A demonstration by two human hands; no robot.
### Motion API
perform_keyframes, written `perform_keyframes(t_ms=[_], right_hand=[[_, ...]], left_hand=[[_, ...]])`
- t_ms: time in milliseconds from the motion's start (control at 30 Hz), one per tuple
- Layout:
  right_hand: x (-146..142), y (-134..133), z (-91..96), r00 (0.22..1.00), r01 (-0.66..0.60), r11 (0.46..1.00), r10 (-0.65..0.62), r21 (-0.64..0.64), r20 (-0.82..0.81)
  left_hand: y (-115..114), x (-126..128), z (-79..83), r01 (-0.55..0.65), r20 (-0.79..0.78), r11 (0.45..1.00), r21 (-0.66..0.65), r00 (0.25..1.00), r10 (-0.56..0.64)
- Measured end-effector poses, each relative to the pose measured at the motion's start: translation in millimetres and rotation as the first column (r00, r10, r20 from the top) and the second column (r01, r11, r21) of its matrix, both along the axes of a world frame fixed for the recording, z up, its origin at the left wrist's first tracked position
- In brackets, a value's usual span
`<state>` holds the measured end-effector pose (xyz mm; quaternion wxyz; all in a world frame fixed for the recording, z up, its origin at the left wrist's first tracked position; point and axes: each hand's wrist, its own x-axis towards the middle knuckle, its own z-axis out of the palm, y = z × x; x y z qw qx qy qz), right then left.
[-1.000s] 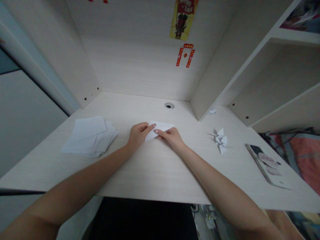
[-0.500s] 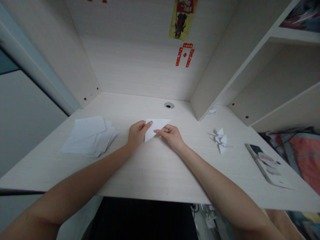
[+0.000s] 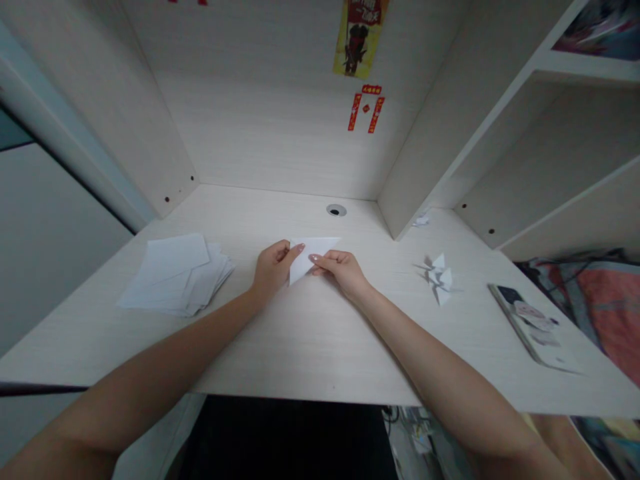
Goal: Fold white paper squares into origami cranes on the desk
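Observation:
A white sheet folded into a triangle [image 3: 313, 250] lies on the pale wooden desk [image 3: 300, 333], near its middle. My left hand [image 3: 271, 267] curls at the sheet's left edge, fingertips pinching it. My right hand [image 3: 341, 270] presses and pinches the lower right edge, thumb and forefinger on the paper. Both hands rest low on the desk with the fold between them.
A loose stack of white sheets [image 3: 173, 273] lies at the left. Folded white paper figures [image 3: 437, 277] sit to the right, a phone [image 3: 530, 323] beyond them near the right edge. A cable hole [image 3: 336, 210] is at the back, with a small paper scrap [image 3: 421, 220] by the shelf divider.
The sheet went from a partly raised flap to a flatter triangle. Both hands stayed at its edges, shifting only slightly.

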<state>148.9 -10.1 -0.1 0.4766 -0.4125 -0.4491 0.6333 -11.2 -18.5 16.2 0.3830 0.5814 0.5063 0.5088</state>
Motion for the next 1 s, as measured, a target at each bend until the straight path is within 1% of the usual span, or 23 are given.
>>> perform_keyframes(t_ms=[167,300,367,467,633,800,1000], right_hand=[[0.7,0.7,0.6,0.999,-0.029,0.999,0.030,0.023,-0.029],[1.0,2.5,0.2,0.998,-0.048,0.999,0.049,0.020,-0.048],[1.0,3.0,-1.3,0.999,-0.023,0.999,0.024,0.037,-0.047],[1.0,3.3,-4.0,0.998,0.051,0.995,-0.048,0.082,-0.034],[1.4,3.1,-4.0,0.983,0.181,0.980,-0.177,0.082,-0.053],[1.2,2.3,-1.7,0.982,0.182,0.981,-0.178,0.064,-0.061],[2.1,2.2,2.4,0.986,0.147,0.988,-0.142,0.046,-0.090]], left_hand=[[1.6,-1.9,-2.6,-0.013,-0.030,1.000,0.003,0.999,0.013],[2.4,-2.5,-4.2,0.000,-0.025,1.000,0.000,1.000,0.000],[2.9,-2.3,-4.5,0.006,-0.004,1.000,-0.012,1.000,-0.006],[4.0,-2.1,-4.8,0.017,0.028,0.999,-0.030,0.999,-0.016],[4.7,-2.6,-4.8,0.015,-0.007,0.999,-0.040,1.000,-0.015],[3.7,-2.6,-1.8,-0.027,-0.082,0.999,-0.027,0.996,0.024],[5.5,-2.6,-4.2,-0.031,-0.097,0.999,-0.039,0.995,0.027]])
